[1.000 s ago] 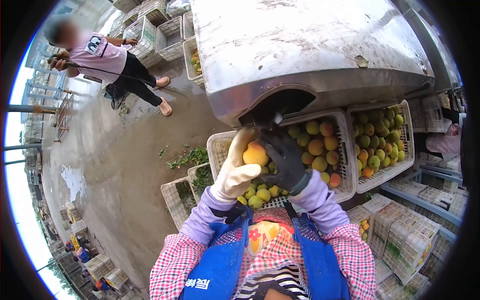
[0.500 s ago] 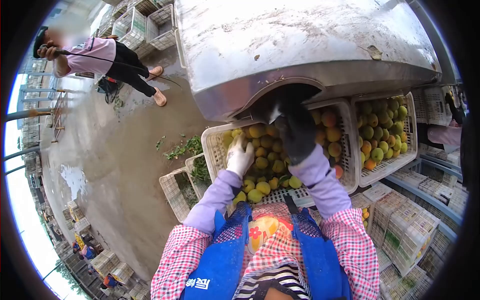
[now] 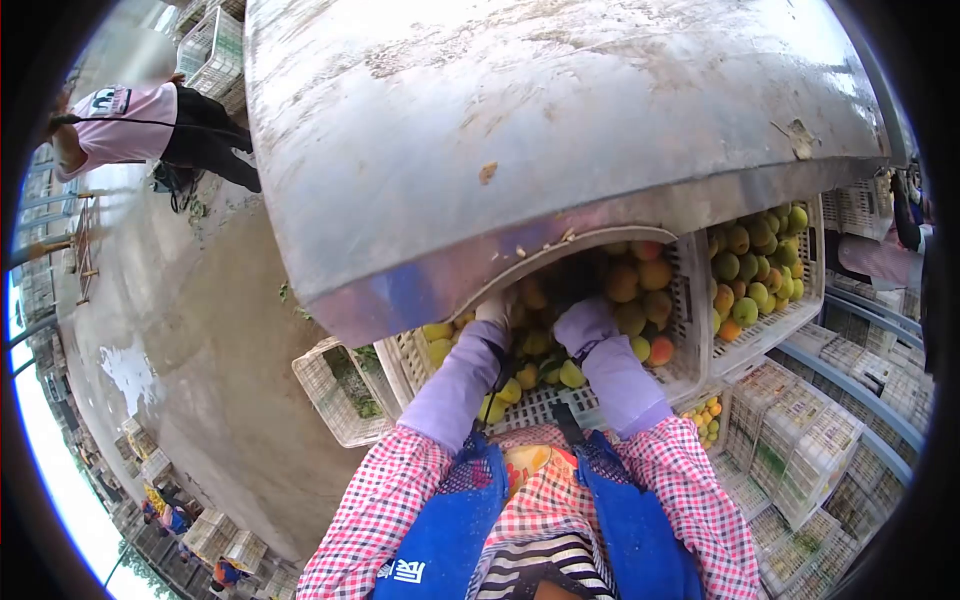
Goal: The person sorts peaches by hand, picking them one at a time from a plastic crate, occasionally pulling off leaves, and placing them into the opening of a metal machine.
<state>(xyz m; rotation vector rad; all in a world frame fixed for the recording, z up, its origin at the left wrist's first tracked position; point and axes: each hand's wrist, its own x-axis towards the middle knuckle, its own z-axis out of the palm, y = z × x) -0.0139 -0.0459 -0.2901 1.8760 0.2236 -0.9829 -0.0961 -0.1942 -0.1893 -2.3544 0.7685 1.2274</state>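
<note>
Below the metal machine's curved opening stands a white plastic crate (image 3: 405,365) of green and yellow fruit (image 3: 530,345). My left hand (image 3: 495,308), in a pale glove, is mostly under the metal edge above this fruit; its fingers are hidden. My right hand reaches into the dark opening and is out of sight; only its purple sleeve (image 3: 605,350) shows. Redder fruit (image 3: 640,280) lies just right of that sleeve. Whether either hand holds something cannot be seen.
The large metal housing (image 3: 560,130) overhangs the crates. Another fruit crate (image 3: 765,325) stands to the right, beside blue rails (image 3: 850,385) and stacked crates (image 3: 790,430). Low on the left is a crate with leaves (image 3: 325,385). A person in pink (image 3: 130,125) stands upper left, holding a cord.
Both hands have moved forward under the metal edge; the right dark glove is now out of sight. The view has shifted closer to the housing, which covers more of the crates.
</note>
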